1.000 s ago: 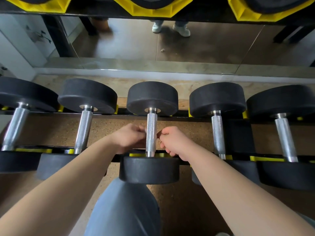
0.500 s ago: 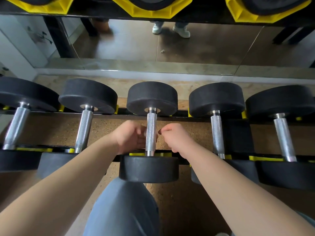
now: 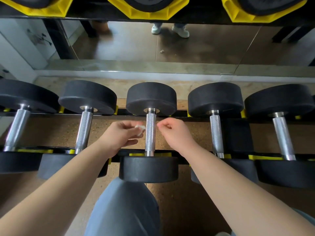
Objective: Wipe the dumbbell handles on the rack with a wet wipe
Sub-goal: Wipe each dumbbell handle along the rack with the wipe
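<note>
Several black dumbbells with knurled steel handles lie across the rack rails. The middle dumbbell's handle runs between my two hands. My left hand sits just left of it and pinches a small white wet wipe beside the handle's upper part. On the handle's right is my right hand, fingers curled, a little apart from the steel; whether it holds an end of the wipe cannot be seen.
Neighbouring handles lie to the left and right. The black rack rail carries yellow saddles. Above hangs an upper shelf with yellow cradles. A mirror behind shows shoes. My grey-trousered knee is below.
Both hands have slid up along the middle handle and drawn slightly away from it. The white wipe now shows at my left fingertips.
</note>
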Demonstrator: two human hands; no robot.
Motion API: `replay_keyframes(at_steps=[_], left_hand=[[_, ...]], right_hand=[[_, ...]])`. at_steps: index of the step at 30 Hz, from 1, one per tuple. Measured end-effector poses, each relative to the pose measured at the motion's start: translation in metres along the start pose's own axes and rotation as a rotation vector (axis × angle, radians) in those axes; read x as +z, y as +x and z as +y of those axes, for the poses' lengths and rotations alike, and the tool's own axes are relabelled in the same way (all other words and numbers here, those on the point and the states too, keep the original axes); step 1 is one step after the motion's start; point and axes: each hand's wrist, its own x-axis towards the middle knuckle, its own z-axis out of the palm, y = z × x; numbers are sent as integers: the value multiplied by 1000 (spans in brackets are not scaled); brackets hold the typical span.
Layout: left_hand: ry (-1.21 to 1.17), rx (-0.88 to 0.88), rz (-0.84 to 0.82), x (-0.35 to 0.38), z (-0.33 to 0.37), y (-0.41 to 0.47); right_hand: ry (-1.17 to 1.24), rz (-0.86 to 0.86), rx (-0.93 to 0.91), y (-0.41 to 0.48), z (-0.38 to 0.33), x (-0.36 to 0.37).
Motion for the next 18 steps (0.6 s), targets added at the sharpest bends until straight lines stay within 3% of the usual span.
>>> replay_keyframes(at_steps=[4, 7, 11, 15, 18], left_hand=[[-117, 143, -12, 18, 18, -11], [-186, 84, -22, 30, 20, -15], [-191, 51, 20, 38, 13, -13], [-159, -27, 112, 39, 10, -10], [-113, -59, 72, 40, 10, -11]], right_hand=[[-27, 34, -371, -8, -4, 1], [-108, 155, -444, -5, 1, 4], [-86, 141, -304, -1, 5, 5], [72, 185, -30, 10, 4, 3], [176, 108, 107, 18, 2, 7]])
